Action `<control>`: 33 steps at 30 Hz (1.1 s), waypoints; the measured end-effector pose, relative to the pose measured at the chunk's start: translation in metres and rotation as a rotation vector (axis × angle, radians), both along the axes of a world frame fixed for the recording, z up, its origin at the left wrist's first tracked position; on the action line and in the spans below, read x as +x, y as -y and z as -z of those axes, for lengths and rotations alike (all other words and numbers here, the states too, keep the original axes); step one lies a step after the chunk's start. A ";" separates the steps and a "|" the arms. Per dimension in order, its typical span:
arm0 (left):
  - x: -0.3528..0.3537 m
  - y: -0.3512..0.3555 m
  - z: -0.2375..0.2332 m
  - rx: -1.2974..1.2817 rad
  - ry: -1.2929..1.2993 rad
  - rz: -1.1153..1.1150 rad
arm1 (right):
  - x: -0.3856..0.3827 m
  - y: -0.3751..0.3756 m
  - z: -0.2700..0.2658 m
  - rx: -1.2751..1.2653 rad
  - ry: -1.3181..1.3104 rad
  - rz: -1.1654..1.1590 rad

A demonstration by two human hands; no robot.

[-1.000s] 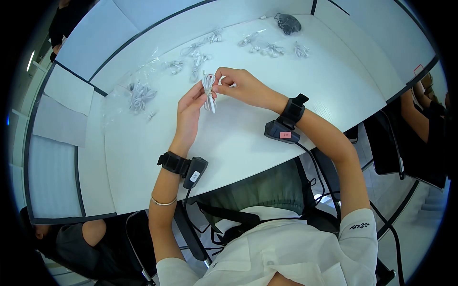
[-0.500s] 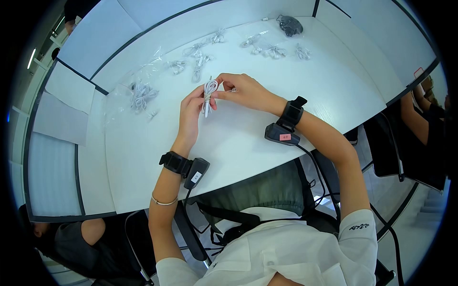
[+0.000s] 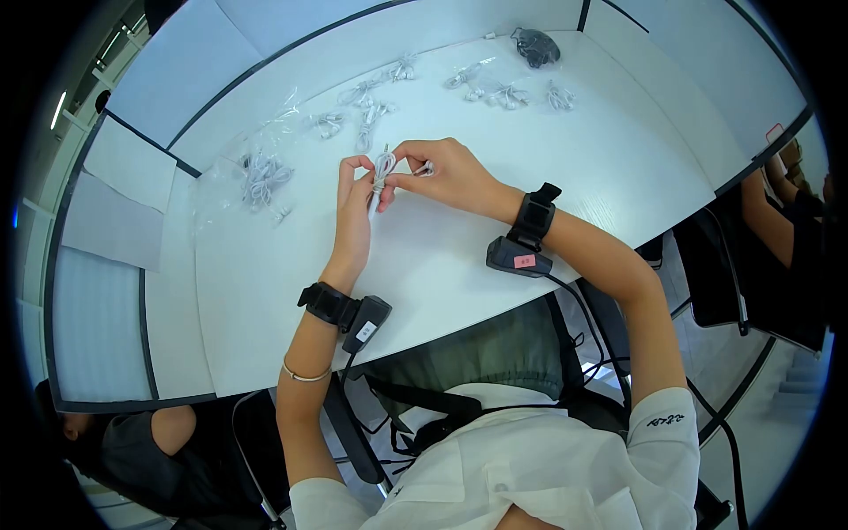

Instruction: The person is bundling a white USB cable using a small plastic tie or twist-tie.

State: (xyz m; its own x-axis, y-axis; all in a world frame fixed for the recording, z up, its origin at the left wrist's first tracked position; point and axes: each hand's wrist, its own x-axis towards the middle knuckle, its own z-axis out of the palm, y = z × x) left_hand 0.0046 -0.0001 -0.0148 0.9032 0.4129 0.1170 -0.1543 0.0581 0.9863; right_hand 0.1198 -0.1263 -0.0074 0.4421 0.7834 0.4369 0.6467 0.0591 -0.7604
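Observation:
A coiled bundle of white wired earphones point(image 3: 383, 168) is held above the white table point(image 3: 459, 256), its plug pointing away from me. My left hand point(image 3: 356, 201) is closed around the lower part of the coil, with a white end sticking out below. My right hand point(image 3: 452, 177) pinches the coil's right side between thumb and index finger. White earbuds point(image 3: 426, 168) show by the curled fingers of that hand. Both wrists wear black straps with small boxes. The fingers partly hide how the cord is wound.
A clear plastic bag with bundled white cords point(image 3: 265, 179) lies at the left. Several more earphone bundles point(image 3: 367, 115) lie beyond my hands, others point(image 3: 508, 95) farther right. A dark pouch point(image 3: 536, 48) sits by the back partition. Other people are partly visible on both sides.
Both hands have shifted slightly left with the bundle, which now tilts and looks narrower. My left index finger has lifted off the coil, and the earbuds by my right hand show more.

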 end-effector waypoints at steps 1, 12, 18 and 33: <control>0.000 -0.002 0.003 -0.019 0.020 0.029 | 0.001 0.000 0.000 -0.011 -0.003 -0.009; 0.000 -0.005 -0.001 0.136 -0.010 -0.057 | 0.007 0.001 0.005 0.001 0.016 0.056; 0.001 0.004 -0.003 0.204 0.020 -0.042 | 0.010 -0.001 0.008 -0.011 -0.034 0.102; 0.001 0.002 -0.003 0.322 0.048 -0.192 | 0.008 -0.002 0.009 -0.028 -0.005 0.109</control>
